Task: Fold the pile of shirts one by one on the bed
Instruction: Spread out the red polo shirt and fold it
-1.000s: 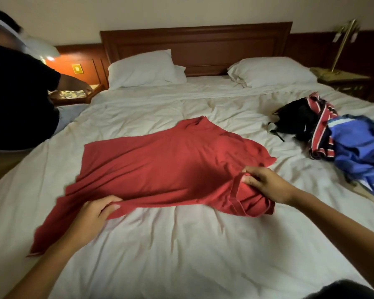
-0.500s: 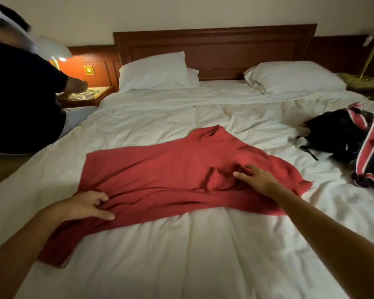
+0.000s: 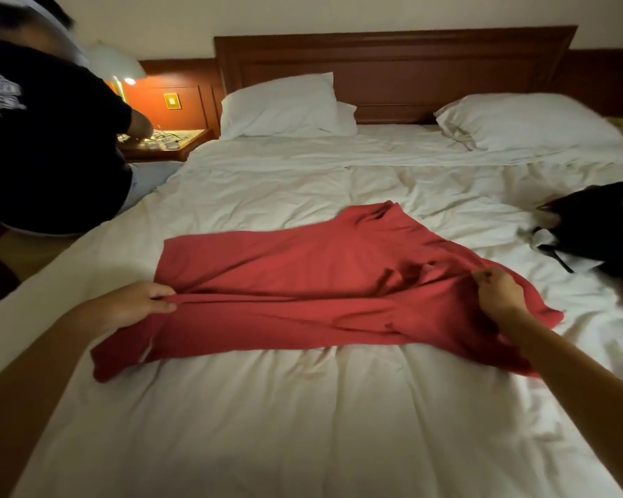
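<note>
A red shirt (image 3: 303, 282) lies spread sideways across the middle of the white bed (image 3: 303, 425). My left hand (image 3: 137, 303) pinches a fold of the cloth near the shirt's left end. At the right end, my right hand (image 3: 497, 292) grips a raised fold of the same shirt. Between the two hands the cloth is drawn into a long ridge. A dark garment (image 3: 601, 231) from the pile lies at the right edge, mostly cut off by the frame.
Two white pillows (image 3: 285, 106) (image 3: 529, 120) rest against the wooden headboard (image 3: 392, 66). Another person in a black top (image 3: 47, 145) sits on the bed's left edge by a lit bedside table (image 3: 162, 142).
Both hands went from lying on the shirt to pinching folds and lifting a ridge between them. The view has shifted left, so the pile on the right is mostly out of frame.
</note>
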The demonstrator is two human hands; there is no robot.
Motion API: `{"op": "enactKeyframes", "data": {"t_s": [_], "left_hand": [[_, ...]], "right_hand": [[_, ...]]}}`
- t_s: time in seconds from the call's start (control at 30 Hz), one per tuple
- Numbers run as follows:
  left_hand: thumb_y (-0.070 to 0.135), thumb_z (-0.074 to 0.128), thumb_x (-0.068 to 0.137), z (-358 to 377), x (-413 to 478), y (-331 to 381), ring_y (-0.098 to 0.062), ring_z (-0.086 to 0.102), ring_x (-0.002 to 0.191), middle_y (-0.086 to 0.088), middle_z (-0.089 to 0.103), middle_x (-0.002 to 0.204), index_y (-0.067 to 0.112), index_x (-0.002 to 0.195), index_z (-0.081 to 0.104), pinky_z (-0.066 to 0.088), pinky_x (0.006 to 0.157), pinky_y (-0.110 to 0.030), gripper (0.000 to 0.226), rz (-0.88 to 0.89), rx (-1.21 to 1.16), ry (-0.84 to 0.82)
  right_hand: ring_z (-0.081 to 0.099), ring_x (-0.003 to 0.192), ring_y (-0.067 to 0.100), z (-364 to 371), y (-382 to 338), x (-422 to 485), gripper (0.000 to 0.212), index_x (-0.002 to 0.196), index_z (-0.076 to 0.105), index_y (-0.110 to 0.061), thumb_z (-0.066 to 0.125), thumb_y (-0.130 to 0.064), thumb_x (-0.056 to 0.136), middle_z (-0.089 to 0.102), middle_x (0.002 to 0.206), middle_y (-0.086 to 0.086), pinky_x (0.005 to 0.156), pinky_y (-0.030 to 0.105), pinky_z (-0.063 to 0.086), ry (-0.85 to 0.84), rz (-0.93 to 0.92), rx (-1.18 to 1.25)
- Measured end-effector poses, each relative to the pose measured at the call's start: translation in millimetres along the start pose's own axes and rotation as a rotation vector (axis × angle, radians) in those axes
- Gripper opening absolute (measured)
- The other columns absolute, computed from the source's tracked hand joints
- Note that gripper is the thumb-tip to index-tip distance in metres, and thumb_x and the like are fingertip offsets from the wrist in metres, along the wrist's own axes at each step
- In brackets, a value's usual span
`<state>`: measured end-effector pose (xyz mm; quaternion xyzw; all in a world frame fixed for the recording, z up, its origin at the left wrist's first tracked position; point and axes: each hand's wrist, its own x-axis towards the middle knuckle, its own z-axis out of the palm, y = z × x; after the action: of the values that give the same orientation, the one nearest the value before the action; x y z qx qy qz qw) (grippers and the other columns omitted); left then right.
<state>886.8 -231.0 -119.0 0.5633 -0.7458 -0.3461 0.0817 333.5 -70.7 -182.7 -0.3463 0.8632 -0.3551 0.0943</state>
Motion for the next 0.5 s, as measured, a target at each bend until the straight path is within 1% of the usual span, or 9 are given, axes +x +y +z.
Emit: {"op": "enactKeyframes", "data": {"t_s": [0.07, 0.1, 0.17, 0.2, 0.27, 0.33, 0.37, 0.43, 0.5], "left_hand": [[0.011, 0.064, 0.095, -2, 1, -3, -0.028, 0.070, 0.094, -0.012, 0.075, 0.098, 0.007, 0.100, 0.074, 0.050, 0.080, -0.028, 0.012, -0.061, -0.041, -0.032], [0.013, 0.064, 0.096, -3, 1, -7, -0.030, 0.069, 0.100, -0.013, 0.074, 0.105, 0.007, 0.105, 0.073, 0.050, 0.086, -0.030, 0.014, -0.094, -0.083, -0.022], [0.019, 0.068, 0.093, -4, 0, -17, -0.029, 0.063, 0.114, -0.009, 0.067, 0.121, 0.011, 0.119, 0.067, 0.045, 0.104, -0.037, 0.027, -0.180, -0.208, -0.011], [0.024, 0.073, 0.089, -6, -3, -23, -0.025, 0.058, 0.119, -0.003, 0.062, 0.124, 0.018, 0.123, 0.064, 0.041, 0.108, -0.038, 0.036, -0.208, -0.233, -0.041], [0.031, 0.087, 0.075, -15, -13, -27, -0.017, 0.058, 0.116, 0.007, 0.065, 0.118, 0.030, 0.115, 0.066, 0.043, 0.105, -0.036, 0.045, -0.259, -0.080, -0.225], [0.024, 0.088, 0.064, -21, -19, -33, -0.022, 0.071, 0.096, -0.005, 0.075, 0.102, 0.018, 0.105, 0.074, 0.054, 0.086, -0.035, 0.043, -0.255, 0.096, -0.389], [0.018, 0.082, 0.065, -23, -20, -34, -0.027, 0.072, 0.085, -0.012, 0.076, 0.094, 0.010, 0.098, 0.075, 0.054, 0.075, -0.032, 0.035, -0.216, 0.152, -0.351], [0.003, 0.071, 0.079, -23, -17, -35, -0.036, 0.069, 0.080, -0.019, 0.072, 0.083, 0.005, 0.085, 0.075, 0.047, 0.069, -0.029, 0.007, -0.105, 0.147, -0.066], [-0.001, 0.061, 0.092, -21, -10, -36, -0.036, 0.066, 0.093, -0.012, 0.069, 0.088, 0.012, 0.084, 0.071, 0.043, 0.075, -0.031, 0.018, -0.015, 0.074, 0.275]], "right_hand": [[0.059, 0.110, 0.043, -3, 6, 0, 0.035, 0.117, 0.062, 0.003, 0.051, -0.027, 0.102, 0.062, 0.119, 0.031, 0.092, 0.042, 0.043, -0.023, 0.041, 0.019], [0.062, 0.102, 0.038, -5, 8, -2, 0.036, 0.114, 0.065, 0.001, 0.056, -0.031, 0.100, 0.066, 0.114, 0.026, 0.087, 0.041, 0.045, -0.085, 0.055, 0.051], [0.068, 0.087, 0.019, -14, 9, -12, 0.036, 0.103, 0.075, -0.014, 0.070, -0.045, 0.086, 0.074, 0.100, 0.005, 0.076, 0.033, 0.048, -0.322, 0.067, 0.213], [0.069, 0.088, 0.009, -19, 9, -17, 0.036, 0.102, 0.076, -0.023, 0.076, -0.049, 0.078, 0.075, 0.099, -0.006, 0.077, 0.029, 0.048, -0.465, 0.050, 0.245], [0.065, 0.099, 0.006, -27, 10, -23, 0.044, 0.110, 0.068, -0.031, 0.084, -0.044, 0.071, 0.070, 0.108, -0.016, 0.083, 0.028, 0.046, -0.619, -0.003, 0.151], [0.057, 0.105, 0.015, -27, 15, -24, 0.054, 0.123, 0.057, -0.029, 0.084, -0.033, 0.076, 0.061, 0.116, -0.007, 0.087, 0.031, 0.041, -0.522, -0.127, -0.073], [0.056, 0.106, 0.021, -25, 17, -22, 0.052, 0.125, 0.058, -0.023, 0.082, -0.027, 0.080, 0.061, 0.118, 0.001, 0.087, 0.031, 0.039, -0.423, -0.181, -0.122], [0.061, 0.105, 0.031, -26, 19, -21, 0.039, 0.122, 0.062, -0.014, 0.076, -0.018, 0.085, 0.066, 0.118, 0.013, 0.087, 0.035, 0.041, -0.205, -0.239, -0.092], [0.064, 0.099, 0.036, -33, 20, -20, 0.030, 0.117, 0.063, -0.013, 0.072, -0.017, 0.089, 0.068, 0.112, 0.017, 0.080, 0.036, 0.040, -0.047, -0.224, -0.074]]}}
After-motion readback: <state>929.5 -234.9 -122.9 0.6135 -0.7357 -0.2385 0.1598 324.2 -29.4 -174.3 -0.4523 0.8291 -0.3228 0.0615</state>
